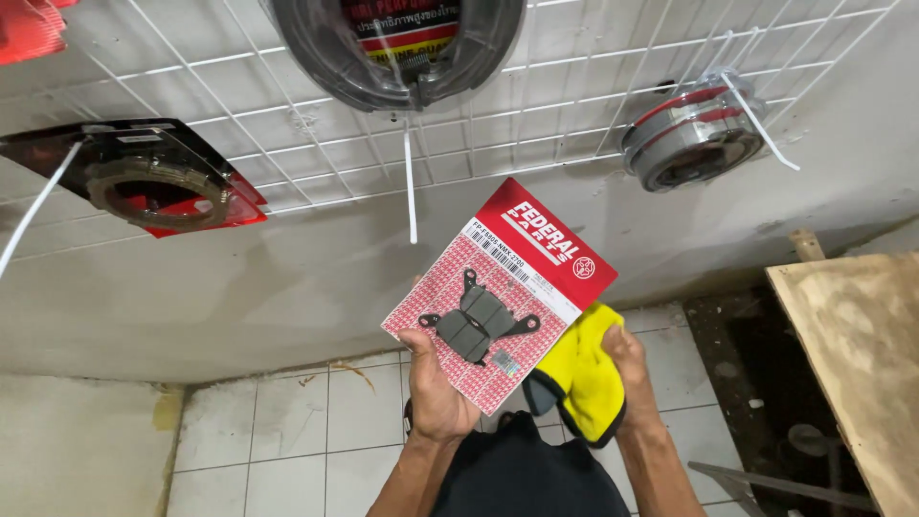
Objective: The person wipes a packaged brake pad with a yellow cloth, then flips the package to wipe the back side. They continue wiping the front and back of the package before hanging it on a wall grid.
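A: Status of left hand (436, 388)?

B: Closed on the lower corner of the carded brake-pad pack (498, 292), thumb across the front face. Pack held up, tilted, in front of the wall, just below the wire grid panel (316, 144).

A: Status of right hand (632, 369)?

B: Gripping the yellow cloth (586, 373), fingers folded round its edge. Cloth positioned behind and right of the pack, touching its lower right edge.

A: Condition of the pack?

B: Red-and-white card, dark pads under clear blister, sealed as far as visible. Front face looks clean; back not visible.

A: Contents of the grid panel?

B: Three packed parts fastened with white cable ties (410, 187): a square black-and-red pack with ring part (144, 177) at left of the panel, a curved dark shoe set (402, 48) at top centre, a round clear-wrapped part (691, 134) at right. Free space on the grid between these, directly above the held pack.

A: Progress estimate?

B: Judged as mid-way. Pack off the grid and in hand, cloth in contact, so wiping appears under way. Remaining, by judgement: finishing the wipe and fixing the pack to the panel. No loose tie seen in either hand.

A: Surroundings below the panel?

B: White tiled floor (287, 431); plywood sheet (852, 354) to lower right of the panel.
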